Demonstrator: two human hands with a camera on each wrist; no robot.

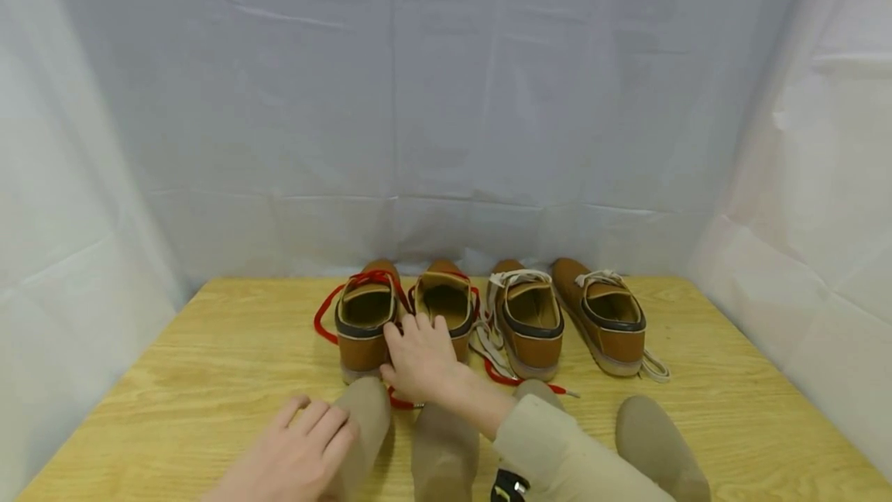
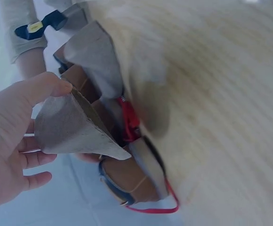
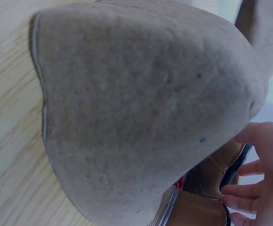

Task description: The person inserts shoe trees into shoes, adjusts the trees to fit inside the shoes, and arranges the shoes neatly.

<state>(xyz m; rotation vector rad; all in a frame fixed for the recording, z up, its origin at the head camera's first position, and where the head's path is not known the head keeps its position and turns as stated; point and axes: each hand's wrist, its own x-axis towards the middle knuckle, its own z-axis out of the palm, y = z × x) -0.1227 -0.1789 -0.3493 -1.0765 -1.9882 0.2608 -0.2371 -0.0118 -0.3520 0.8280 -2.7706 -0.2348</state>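
Note:
My left hand (image 1: 300, 448) pinches a grey-beige moulded shoe insert (image 2: 75, 129), the thumb on its edge and the fingers behind it. Above the tabletop, my right hand (image 1: 421, 362) reaches to the heels of two brown shoes with red laces. Its loosely extended fingers (image 3: 242, 190) touch the heel collar of the second shoe (image 1: 446, 308); part of that heel is hidden by the hand. Just left of it stands the first red-laced shoe (image 1: 362, 351). Another insert (image 1: 446, 448) lies on the wood below the right hand and looms large in the right wrist view.
Two more brown shoes, a white-laced shoe (image 1: 533, 347) and an angled shoe (image 1: 620, 347), complete the row along the back edge. A loose red lace end (image 1: 523, 386) trails in front. An insert (image 1: 662, 448) lies front right. White sheeting (image 1: 446, 99) hangs behind the wooden table (image 1: 209, 347).

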